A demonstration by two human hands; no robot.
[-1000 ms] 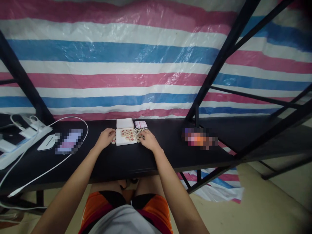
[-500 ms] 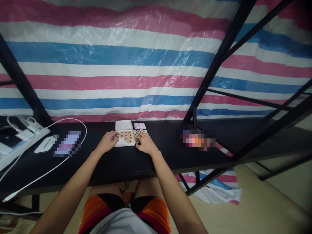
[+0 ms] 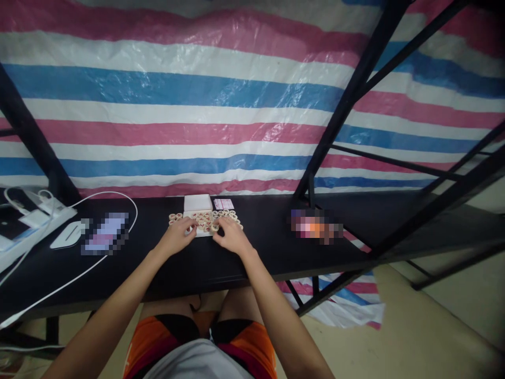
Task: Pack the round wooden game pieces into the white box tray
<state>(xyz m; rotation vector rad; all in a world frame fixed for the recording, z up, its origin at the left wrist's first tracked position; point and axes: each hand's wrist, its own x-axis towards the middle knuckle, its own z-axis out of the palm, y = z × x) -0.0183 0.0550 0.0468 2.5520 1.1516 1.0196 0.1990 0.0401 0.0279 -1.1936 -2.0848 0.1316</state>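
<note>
An open white box (image 3: 198,202) lies on the black desk, its lid tipped back. Inside it are several round Chinese chess pieces (image 3: 203,219) with red characters. At the box's left edge is my left hand (image 3: 178,235), fingers curled but apart, nothing visible between them. My right hand (image 3: 232,235) pinches a chess piece (image 3: 214,228) between thumb and finger at the box's right side. More loose pieces (image 3: 226,213) with dark characters sit to the right of the box, partly behind that hand. Other pieces (image 3: 175,217) lie beyond my left hand.
A pink and white card (image 3: 223,203) lies behind the right-hand pieces. On the left are a blurred phone-like object (image 3: 105,233), a white flat device (image 3: 68,235), a white cable (image 3: 136,208) and a power strip (image 3: 37,226). A blurred object (image 3: 311,226) and black frame bars (image 3: 335,126) stand right.
My right hand has moved left, bringing a piece to the box's right edge. My left hand has shifted slightly right and down, and loose pieces now show behind it. The view has moved slightly.
</note>
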